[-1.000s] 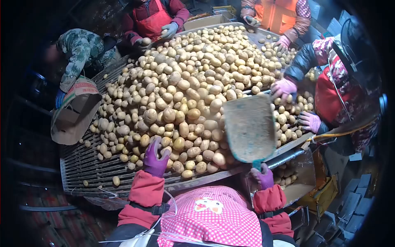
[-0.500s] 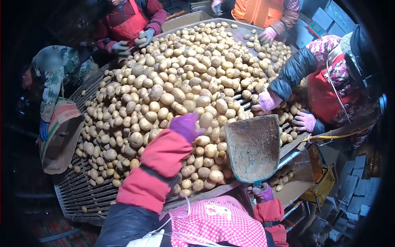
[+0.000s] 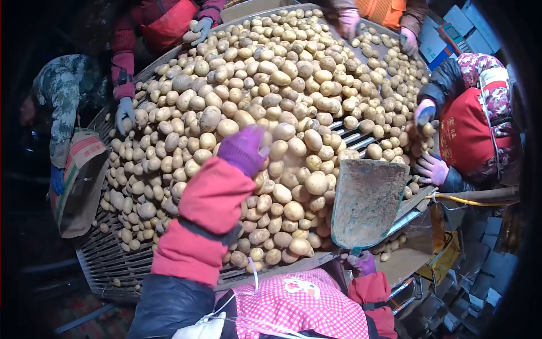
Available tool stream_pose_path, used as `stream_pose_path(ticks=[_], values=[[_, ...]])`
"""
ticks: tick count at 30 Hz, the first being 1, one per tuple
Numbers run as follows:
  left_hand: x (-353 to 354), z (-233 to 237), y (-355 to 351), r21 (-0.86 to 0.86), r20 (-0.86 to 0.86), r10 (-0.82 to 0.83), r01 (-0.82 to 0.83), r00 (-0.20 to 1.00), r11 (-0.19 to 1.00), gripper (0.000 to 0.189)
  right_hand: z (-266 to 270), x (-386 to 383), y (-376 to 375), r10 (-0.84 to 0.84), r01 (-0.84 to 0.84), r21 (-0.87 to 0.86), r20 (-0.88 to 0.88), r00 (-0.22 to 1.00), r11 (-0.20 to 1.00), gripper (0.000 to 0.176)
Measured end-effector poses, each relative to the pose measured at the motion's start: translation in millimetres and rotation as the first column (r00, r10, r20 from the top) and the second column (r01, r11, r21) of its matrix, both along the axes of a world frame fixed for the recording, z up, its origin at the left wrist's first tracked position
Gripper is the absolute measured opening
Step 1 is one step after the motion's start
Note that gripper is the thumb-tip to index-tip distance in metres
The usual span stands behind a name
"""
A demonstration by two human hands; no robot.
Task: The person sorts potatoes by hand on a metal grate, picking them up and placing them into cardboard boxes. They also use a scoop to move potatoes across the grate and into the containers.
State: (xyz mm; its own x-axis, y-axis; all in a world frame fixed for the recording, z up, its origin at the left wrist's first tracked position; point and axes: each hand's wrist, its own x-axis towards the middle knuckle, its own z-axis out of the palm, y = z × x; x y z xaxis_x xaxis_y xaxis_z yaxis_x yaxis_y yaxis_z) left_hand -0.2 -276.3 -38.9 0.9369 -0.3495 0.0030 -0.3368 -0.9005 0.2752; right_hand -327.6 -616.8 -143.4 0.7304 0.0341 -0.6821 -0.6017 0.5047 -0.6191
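My left hand [image 3: 244, 150], in a purple glove, rests over the middle of a large heap of potatoes [image 3: 293, 210]. Its fingers are slightly bent, thumb apart, beside several potatoes; no potato shows in its grasp. At the heap's near right edge, my right hand [image 3: 362, 263], also gloved in purple, is closed round the handle of a shovel [image 3: 370, 203]. The wide, worn blade with green edges is tilted up, with only dirt on its face. Part of the right-hand fingers and handle is hidden.
The potatoes lie on a slatted metal sorting table [image 3: 107, 265]. Co-workers' gloved hands [image 3: 433, 168] work around its far and right sides. At left, a person holds an open sack [image 3: 84, 186]. A yellow hose [image 3: 474, 199] crosses at right, near cardboard boxes [image 3: 488, 243].
The shovel blade has shifted right, and my left hand has moved slightly left and up. Co-workers' hands have moved; one at upper left now reaches the heap's left side.
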Motion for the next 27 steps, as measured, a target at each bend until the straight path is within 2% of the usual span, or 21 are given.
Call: stream_pose_path(ticks=[1, 4, 7, 10, 11, 12, 14, 15, 16, 18, 19, 21, 22, 23, 24, 25, 26, 27], values=[[13.5, -13.7, 5.6, 0.17, 0.029, -0.008, 0.003, 1.0, 0.985, 0.06, 6.7, 4.5, 1.7, 0.002, -0.002, -0.021, -0.007, 1.0, 1.0, 0.026], [38.0, -12.8, -11.8, 0.345, -0.143, 0.021, 0.029, 0.99, 0.938, 0.062, -17.6, -3.0, -12.6, 0.05, -0.051, 0.041, 0.02, 0.999, 0.998, 0.021], [45.5, -13.1, -20.1, 0.417, -0.197, 0.035, 0.052, 0.98, 0.907, 0.063, -19.5, -5.2, -16.2, 0.16, -0.16, -0.046, -0.005, 0.987, 0.986, 0.041], [46.1, -11.2, -22.0, 0.438, -0.21, 0.024, 0.072, 0.977, 0.896, 0.065, 12.1, 10.8, -2.8, 0.122, -0.131, -0.132, -0.074, 0.99, 0.983, 0.026], [44.6, -8.9, -21.9, 0.429, -0.209, 0.02, 0.073, 0.978, 0.9, 0.066, 17.2, 11.2, -0.6, 0.124, -0.136, -0.147, -0.086, 0.989, 0.98, 0.032], [42.4, -6.0, -21.1, 0.396, -0.219, 0.02, 0.07, 0.976, 0.916, 0.066, 25.9, 10.4, 0.3, 0.063, -0.069, -0.089, -0.075, 0.995, 0.994, 0.031], [35.1, 6.9, -15.3, 0.206, -0.252, 0.051, 0.002, 0.966, 0.979, 0.067, 17.5, 6.5, -16.0, 0.242, -0.243, -0.146, -0.03, 0.97, 0.959, 0.032], [26.3, 12.2, -7.4, -0.061, -0.352, 0.106, -0.135, 0.93, 0.989, 0.072, 14.2, 1.1, -20.1, 0.275, -0.275, -0.137, -0.017, 0.961, 0.952, 0.033], [16.6, 20.7, -0.9, -0.313, -0.446, 0.126, -0.287, 0.886, 0.906, 0.078, 33.9, 4.7, -17.0, 0.307, -0.306, -0.128, -0.006, 0.952, 0.943, 0.034], [-3.7, 28.0, 15.6, -0.42, -0.156, 0.151, -0.204, 0.976, 0.884, 0.082, 65.9, 18.0, -3.8, 0.371, -0.361, -0.155, 0.04, 0.928, 0.92, 0.038], [-5.4, 12.9, 31.7, -0.51, 0.079, 0.104, -0.049, 0.991, 0.859, 0.085, 79.6, 27.4, 9.8, 0.4, -0.381, -0.189, 0.074, 0.913, 0.905, 0.04], [-27.9, 37.0, 33.3, -0.662, 0.045, 0.108, -0.051, 0.993, 0.747, 0.087, 90.3, 44.8, 33.3, 0.497, -0.471, -0.209, 0.093, 0.863, 0.857, 0.043], [-46.7, 57.2, 27.8, -0.712, 0.027, 0.114, -0.061, 0.993, 0.7, 0.087, 98.0, 57.5, 45.9, 0.609, -0.567, -0.296, 0.066, 0.79, 0.768, 0.05], [-64.0, 72.4, 23.3, -0.724, 0.08, 0.095, -0.008, 0.992, 0.69, 0.088, 100.3, 63.0, 63.9, 0.547, -0.465, -0.361, 0.173, 0.819, 0.809, 0.053], [-82.4, 84.8, 14.4, -0.784, 0.038, 0.097, -0.031, 0.995, 0.62, 0.088, 97.6, 66.7, 75.2, 0.481, -0.35, -0.41, 0.28, 0.831, 0.842, 0.057], [-98.6, 93.4, 8.2, -0.757, 0.04, 0.052, -0.004, 0.998, 0.654, 0.087, 86.9, 70.0, 76.3, 0.46, -0.167, -0.609, 0.363, 0.811, 0.775, 0.057], [-113.3, 95.7, 0.5, -0.729, 0.036, -0.001, 0.027, 0.999, 0.684, 0.085, 80.4, 71.0, 74.7, 0.45, 0.044, -0.753, 0.437, 0.779, 0.656, 0.057], [-126.4, 91.4, -10.7, -0.723, 0.086, -0.107, 0.135, 0.991, 0.677, 0.082, 101.6, 74.0, 74.3, 0.378, 0.065, -0.683, 0.477, 0.793, 0.727, 0.061]])
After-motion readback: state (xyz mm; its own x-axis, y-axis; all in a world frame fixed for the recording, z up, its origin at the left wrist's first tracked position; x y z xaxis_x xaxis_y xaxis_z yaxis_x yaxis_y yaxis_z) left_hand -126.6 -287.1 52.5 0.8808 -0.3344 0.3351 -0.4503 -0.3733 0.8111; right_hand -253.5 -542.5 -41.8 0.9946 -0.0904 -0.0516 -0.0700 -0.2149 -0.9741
